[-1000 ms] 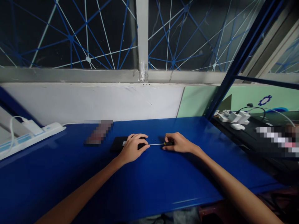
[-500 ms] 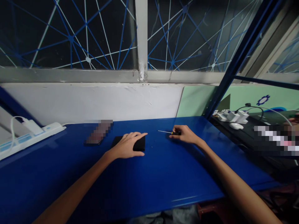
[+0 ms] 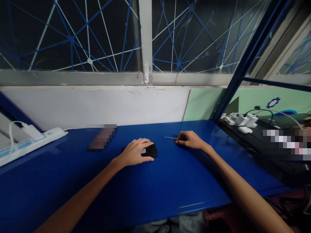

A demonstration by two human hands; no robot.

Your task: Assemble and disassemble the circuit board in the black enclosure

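A flat black box-like device (image 3: 152, 150) with a small grey patch on top lies on the blue table. My left hand (image 3: 136, 152) grips it from above, thumb along the near edge and fingers over the far side, covering much of it. In my right hand (image 3: 190, 139) is a screwdriver (image 3: 171, 138), its thin metal shaft pointing left and most of the black-and-yellow handle hidden by the fingers. Tiny specks (image 3: 160, 145), perhaps screws, lie between the device and the screwdriver.
A pixelated dark flat object (image 3: 102, 137) lies left of the device. Farther left is a white power strip (image 3: 52, 134) with a plugged-in charger. Beyond the blue post, the right-hand desk holds white adapters (image 3: 246, 120), a mouse (image 3: 245, 130) and part of another person's hand (image 3: 305, 132).
My left hand and the black device have shifted to the right, closer to the tiny specks, and a grey patch on the device now shows. My right hand with the screwdriver has barely moved.
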